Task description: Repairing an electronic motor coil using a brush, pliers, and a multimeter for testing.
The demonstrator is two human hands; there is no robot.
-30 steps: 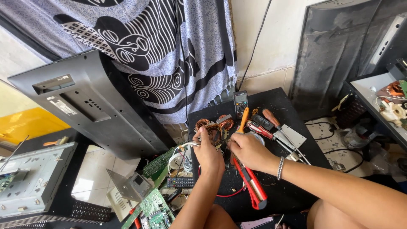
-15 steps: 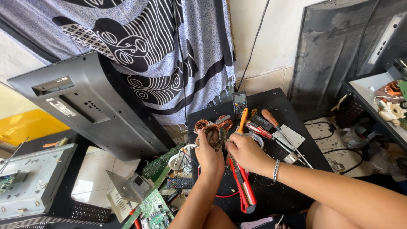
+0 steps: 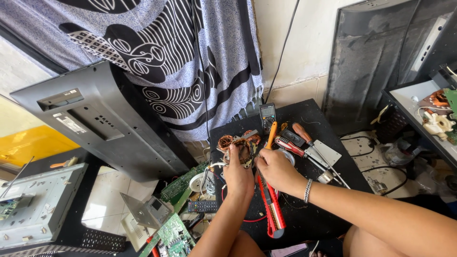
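Observation:
On a low black table (image 3: 328, 209), my left hand (image 3: 238, 173) grips a small motor part with copper windings (image 3: 234, 143), holding it from below. My right hand (image 3: 275, 169) touches the same part from the right, fingers closed at its edge. An orange-handled screwdriver (image 3: 271, 134) lies just behind my right hand. Red-handled pliers (image 3: 272, 209) rest on the table under my right wrist, which wears a bead bracelet.
A multimeter (image 3: 267, 114), more screwdrivers (image 3: 297, 145) and a small white plate (image 3: 326, 153) lie on the table. A grey TV back panel (image 3: 100, 123) leans at left. Green circuit boards (image 3: 173, 235) and a remote (image 3: 202, 206) lie on the floor. A dark screen (image 3: 371, 71) stands at right.
Both hands have moved slightly away from me toward the copper-wound part, and the left hand now closes around it.

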